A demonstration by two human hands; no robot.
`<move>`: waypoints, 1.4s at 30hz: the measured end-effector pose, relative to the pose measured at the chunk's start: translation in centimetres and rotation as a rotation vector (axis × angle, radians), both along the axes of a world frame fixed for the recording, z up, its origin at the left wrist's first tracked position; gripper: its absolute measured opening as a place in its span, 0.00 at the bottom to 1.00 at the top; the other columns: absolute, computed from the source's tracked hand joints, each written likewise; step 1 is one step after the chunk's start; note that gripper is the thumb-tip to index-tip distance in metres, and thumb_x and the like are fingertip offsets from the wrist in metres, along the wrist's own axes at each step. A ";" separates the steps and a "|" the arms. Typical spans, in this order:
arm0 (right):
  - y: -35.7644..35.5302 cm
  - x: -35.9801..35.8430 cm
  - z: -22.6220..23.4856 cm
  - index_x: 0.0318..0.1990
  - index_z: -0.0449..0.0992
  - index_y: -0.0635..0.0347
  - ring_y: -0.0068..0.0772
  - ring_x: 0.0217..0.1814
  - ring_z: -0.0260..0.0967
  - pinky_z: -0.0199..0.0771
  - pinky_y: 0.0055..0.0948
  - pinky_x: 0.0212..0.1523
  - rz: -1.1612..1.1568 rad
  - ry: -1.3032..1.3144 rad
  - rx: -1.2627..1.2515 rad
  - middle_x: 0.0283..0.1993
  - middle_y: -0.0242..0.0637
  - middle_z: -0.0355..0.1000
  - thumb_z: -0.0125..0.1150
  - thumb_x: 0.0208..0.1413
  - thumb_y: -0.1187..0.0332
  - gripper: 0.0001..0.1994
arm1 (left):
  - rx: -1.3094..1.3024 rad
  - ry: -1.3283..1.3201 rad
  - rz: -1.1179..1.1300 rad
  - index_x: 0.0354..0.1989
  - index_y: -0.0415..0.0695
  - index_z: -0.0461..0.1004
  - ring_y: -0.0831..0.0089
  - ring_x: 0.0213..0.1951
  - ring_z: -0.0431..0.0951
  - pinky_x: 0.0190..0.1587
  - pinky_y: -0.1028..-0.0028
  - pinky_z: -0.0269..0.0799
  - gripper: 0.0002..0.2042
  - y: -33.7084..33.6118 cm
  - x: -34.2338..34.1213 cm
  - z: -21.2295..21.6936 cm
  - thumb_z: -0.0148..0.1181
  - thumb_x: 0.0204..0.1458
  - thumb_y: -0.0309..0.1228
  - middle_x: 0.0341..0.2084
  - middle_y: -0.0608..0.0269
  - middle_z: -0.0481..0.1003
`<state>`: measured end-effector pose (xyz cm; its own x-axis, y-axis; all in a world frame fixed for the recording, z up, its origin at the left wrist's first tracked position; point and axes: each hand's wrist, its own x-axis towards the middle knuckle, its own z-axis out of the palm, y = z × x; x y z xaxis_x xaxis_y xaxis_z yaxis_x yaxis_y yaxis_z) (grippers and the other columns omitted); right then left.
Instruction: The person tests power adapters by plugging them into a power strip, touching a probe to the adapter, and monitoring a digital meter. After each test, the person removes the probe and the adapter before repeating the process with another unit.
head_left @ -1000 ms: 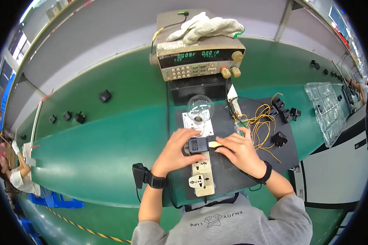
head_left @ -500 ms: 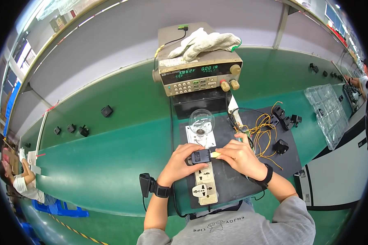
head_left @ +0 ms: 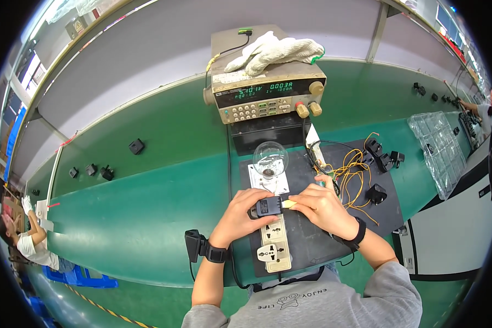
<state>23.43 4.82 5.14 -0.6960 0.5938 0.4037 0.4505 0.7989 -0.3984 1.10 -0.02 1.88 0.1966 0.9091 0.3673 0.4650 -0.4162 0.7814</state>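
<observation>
My left hand [head_left: 239, 218] grips a black power adapter [head_left: 269, 206] between thumb and fingers, above a white power strip [head_left: 274, 238]. From the right, my right hand [head_left: 323, 208] pinches a yellow-and-white plug [head_left: 288, 204] against the adapter's right end. How deep the plug sits is hidden by my fingertips. Just beyond my hands, a clear glass bulb [head_left: 270, 158] stands on a white board [head_left: 279, 186]. Behind it is a bench meter [head_left: 269, 95] with a lit green display.
White knit gloves [head_left: 281, 53] lie on the meter. Yellow wires [head_left: 356, 170] and several black adapters [head_left: 376, 193] are on the dark mat [head_left: 333, 246] at right. A clear plastic tray [head_left: 437, 153] lies farther right. More adapters [head_left: 136, 146] sit at left. Co-workers are at both sides.
The meter's display shows different readings. The loose adapters at left appear slightly farther left. My hands keep the same hold on the adapter and plug.
</observation>
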 end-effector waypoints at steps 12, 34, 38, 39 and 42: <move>-0.9 4.0 3.0 0.54 0.67 0.61 0.43 0.50 0.66 0.57 0.39 0.54 -0.308 -0.095 0.037 0.52 0.43 0.69 0.70 0.40 0.61 0.32 | -0.061 -0.158 -0.024 0.45 0.40 0.73 0.65 0.45 0.73 0.50 0.70 0.66 0.24 -0.5 -1.0 -0.3 0.71 0.36 0.32 0.42 0.58 0.74; -3.3 7.8 0.7 0.46 0.64 0.61 0.59 0.54 0.65 0.77 0.37 0.49 -0.019 1.141 -1.764 0.55 0.61 0.60 0.48 0.60 0.65 0.11 | 0.035 -0.447 -0.040 0.44 0.34 0.72 0.66 0.45 0.71 0.49 0.71 0.62 0.23 0.4 -1.9 -0.3 0.61 0.48 0.42 0.42 0.54 0.74; -5.0 5.2 -0.3 0.56 0.61 0.65 0.63 0.58 0.60 0.74 0.40 0.53 0.126 1.213 -2.015 0.56 0.63 0.58 0.42 0.64 0.61 0.19 | 0.035 -0.411 -0.007 0.45 0.33 0.71 0.66 0.46 0.70 0.50 0.68 0.62 0.29 -0.2 -1.9 0.4 0.59 0.49 0.51 0.41 0.53 0.73; -5.3 4.2 0.4 0.60 0.58 0.63 0.62 0.61 0.58 0.70 0.42 0.56 0.020 1.147 -1.936 0.58 0.60 0.58 0.43 0.63 0.62 0.21 | 0.116 -0.401 0.030 0.45 0.34 0.71 0.64 0.47 0.70 0.51 0.67 0.62 0.29 -0.3 -1.7 0.5 0.60 0.48 0.51 0.42 0.52 0.73; -5.6 1.7 2.0 0.62 0.55 0.62 0.58 0.62 0.57 0.67 0.44 0.58 -0.028 1.042 -1.674 0.59 0.54 0.59 0.44 0.63 0.63 0.23 | 0.338 -0.219 0.015 0.44 0.38 0.72 0.59 0.47 0.71 0.50 0.64 0.66 0.31 -1.4 0.0 1.7 0.71 0.36 0.48 0.44 0.52 0.71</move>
<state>25.11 -0.73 7.14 -0.5852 0.7529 -0.3010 -0.4125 -0.5961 -0.6888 1.13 -1.40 3.60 0.0682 0.7320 0.6778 0.3102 -0.6613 0.6830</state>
